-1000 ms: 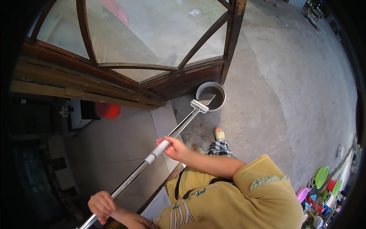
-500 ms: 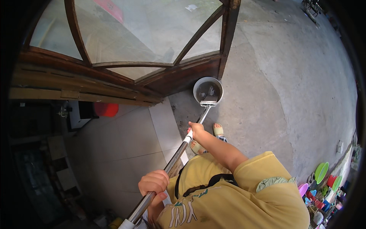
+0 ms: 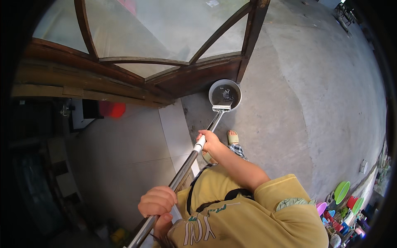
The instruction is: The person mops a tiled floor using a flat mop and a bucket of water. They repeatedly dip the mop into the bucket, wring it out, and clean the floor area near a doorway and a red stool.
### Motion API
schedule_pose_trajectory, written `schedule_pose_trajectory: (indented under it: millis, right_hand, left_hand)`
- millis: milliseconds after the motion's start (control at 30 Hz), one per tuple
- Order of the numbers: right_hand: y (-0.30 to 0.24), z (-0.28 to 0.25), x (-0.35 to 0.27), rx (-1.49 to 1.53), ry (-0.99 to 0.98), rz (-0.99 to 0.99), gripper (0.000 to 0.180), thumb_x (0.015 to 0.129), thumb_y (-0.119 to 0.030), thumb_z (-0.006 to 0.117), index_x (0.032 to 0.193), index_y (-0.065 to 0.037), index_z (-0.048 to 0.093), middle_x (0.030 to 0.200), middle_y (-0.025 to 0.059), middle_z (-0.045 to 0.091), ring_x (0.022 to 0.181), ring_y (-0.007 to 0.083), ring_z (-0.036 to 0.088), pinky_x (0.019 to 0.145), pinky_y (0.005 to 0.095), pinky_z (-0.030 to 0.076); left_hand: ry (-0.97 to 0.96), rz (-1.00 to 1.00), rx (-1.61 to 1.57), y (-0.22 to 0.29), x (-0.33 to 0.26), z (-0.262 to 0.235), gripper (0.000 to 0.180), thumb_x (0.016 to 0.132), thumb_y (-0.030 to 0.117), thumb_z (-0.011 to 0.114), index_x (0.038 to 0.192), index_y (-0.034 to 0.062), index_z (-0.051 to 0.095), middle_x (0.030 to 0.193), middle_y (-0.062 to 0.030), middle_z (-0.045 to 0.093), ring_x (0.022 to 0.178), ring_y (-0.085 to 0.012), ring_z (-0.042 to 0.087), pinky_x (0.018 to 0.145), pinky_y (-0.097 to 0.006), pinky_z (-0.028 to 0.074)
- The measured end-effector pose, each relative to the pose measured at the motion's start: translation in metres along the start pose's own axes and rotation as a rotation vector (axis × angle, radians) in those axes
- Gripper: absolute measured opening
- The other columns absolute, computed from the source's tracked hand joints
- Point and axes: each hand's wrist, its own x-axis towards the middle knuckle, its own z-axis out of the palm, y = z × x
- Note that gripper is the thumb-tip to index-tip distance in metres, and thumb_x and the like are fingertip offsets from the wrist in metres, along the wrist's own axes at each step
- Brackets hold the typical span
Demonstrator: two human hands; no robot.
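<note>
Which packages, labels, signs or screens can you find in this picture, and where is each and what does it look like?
Print on the yellow shirt: pale lettering across the chest, bottom centre.
Pink sign: seen through the glass, top edge, partly cut off.
White slip: small rectangle behind the glass, top edge.
No packages or screens show.

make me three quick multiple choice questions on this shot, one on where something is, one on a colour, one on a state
1. Where is the head of the long pole?
A. at the rim of the round basin
B. against the glass door
C. on the tiled step

2. What colour is the person's shirt?
A. red
B. yellow
C. blue

3. How is the pole held?
A. one hand only
B. both hands closed round it
C. lying loose on the ground

Answers:
1 A, the head sits at the basin's near edge.
2 B, the shirt is yellow.
3 B, the left hand grips low on the pole and the right hand grips higher up.
</note>
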Motion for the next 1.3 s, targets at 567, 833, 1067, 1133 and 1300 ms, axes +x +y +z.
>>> schedule_pose_trajectory:
  millis: [567, 833, 1067, 1133, 1300]
  right_hand:
    - [-0.022, 0.013, 0.014, -0.105, -0.012, -0.118, 0.008, 0.083, -0.005, 0.048, 0.078, -0.003, 0.043, 0.056, 0.0039, 0.042, 0.043, 0.0162, 0.043, 0.039, 0.0297, 0.043]
    - [-0.002, 0.028, 0.015, -0.042, 0.1, -0.2, 0.011, 0.083, -0.008, 0.05, 0.076, -0.005, 0.041, 0.053, 0.0032, 0.043, 0.041, 0.0161, 0.044, 0.036, 0.0282, 0.042]
    - [-0.02, 0.024, 0.02, -0.105, 0.094, -0.173, 0.008, 0.086, -0.008, 0.047, 0.081, -0.002, 0.046, 0.058, 0.0043, 0.043, 0.043, 0.0158, 0.044, 0.037, 0.0319, 0.042]
    - [-0.028, 0.024, 0.029, -0.061, 0.087, -0.14, 0.007, 0.085, -0.007, 0.046, 0.081, -0.002, 0.046, 0.059, 0.0045, 0.042, 0.043, 0.0157, 0.043, 0.038, 0.0331, 0.042]
    - [-0.028, 0.039, 0.032, -0.092, 0.065, -0.137, 0.009, 0.083, -0.007, 0.046, 0.079, -0.006, 0.039, 0.054, 0.0028, 0.04, 0.039, 0.0152, 0.043, 0.037, 0.0308, 0.042]
  left_hand:
    - [-0.115, -0.108, 0.066, -0.014, 0.024, 0.013, 0.026, 0.068, 0.002, 0.062, 0.052, 0.0053, 0.042, 0.047, -0.0041, 0.041, 0.041, -0.0174, 0.041, 0.047, -0.028, 0.035]
    - [0.215, 0.083, 0.004, 0.003, 0.014, 0.003, 0.036, 0.082, 0.02, 0.064, 0.056, 0.009, 0.041, 0.043, 0.001, 0.04, 0.036, -0.0112, 0.036, 0.045, -0.024, 0.032]
    - [-0.084, 0.005, -0.019, 0.011, 0.025, -0.002, 0.033, 0.078, 0.014, 0.063, 0.052, 0.003, 0.045, 0.044, -0.0045, 0.044, 0.034, -0.0183, 0.04, 0.041, -0.03, 0.034]
    - [0.083, 0.039, 0.008, 0.007, 0.022, 0.006, 0.033, 0.077, 0.015, 0.063, 0.052, 0.0034, 0.045, 0.044, -0.0044, 0.044, 0.034, -0.018, 0.039, 0.041, -0.03, 0.034]
    - [0.285, 0.058, 0.07, 0.002, 0.017, 0.006, 0.035, 0.076, 0.019, 0.064, 0.051, 0.0059, 0.043, 0.042, -0.0032, 0.042, 0.034, -0.0159, 0.039, 0.04, -0.029, 0.034]
